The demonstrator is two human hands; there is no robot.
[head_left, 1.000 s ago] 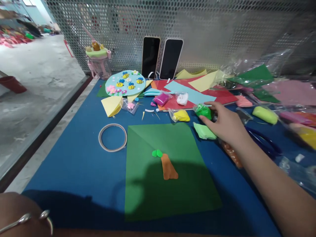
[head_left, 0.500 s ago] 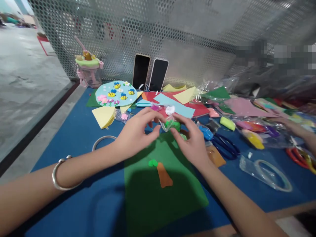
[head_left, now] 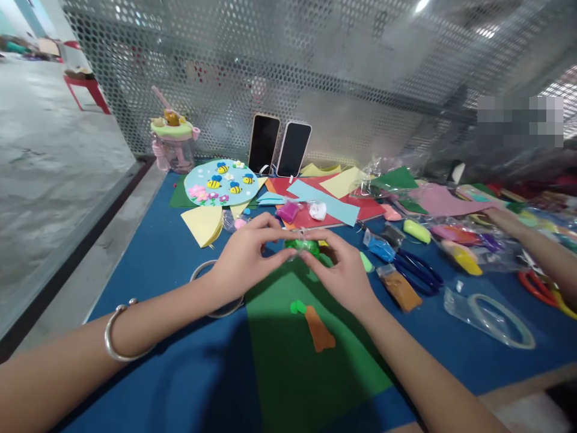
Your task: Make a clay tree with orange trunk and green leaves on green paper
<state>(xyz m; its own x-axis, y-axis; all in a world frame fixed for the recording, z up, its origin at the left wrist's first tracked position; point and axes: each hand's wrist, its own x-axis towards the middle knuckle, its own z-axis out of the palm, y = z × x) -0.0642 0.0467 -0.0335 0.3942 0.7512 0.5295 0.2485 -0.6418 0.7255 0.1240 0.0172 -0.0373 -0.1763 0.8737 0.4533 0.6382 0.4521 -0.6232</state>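
Observation:
Between my two hands is a small clear bag of green clay (head_left: pixel 303 245), held above the top edge of a green sheet (head_left: pixel 288 385). The fingertips of my left hand (head_left: pixel 255 252) pinch its left side. My right hand (head_left: pixel 340 264) has thumb and fingers closed on its right side. On the sheet below lies a flat brown clay trunk (head_left: pixel 319 329), with small bright green clay pieces (head_left: pixel 297 307) touching its upper left end.
Behind are a purple clay pack (head_left: pixel 288 210), white clay (head_left: pixel 318 210), coloured papers, two phones (head_left: pixel 264 143) and a round bee picture (head_left: pixel 220 183). Blue scissors (head_left: pixel 419 273), an orange-brown clay pack (head_left: pixel 399 288) and a tape roll (head_left: pixel 502 322) lie right. Another person's arm (head_left: pixel 532 240) reaches in.
My hands have come closer together on the green bag, and my right fingers now close on its edge. The view has shifted, so the table's things appear slightly lower and further right.

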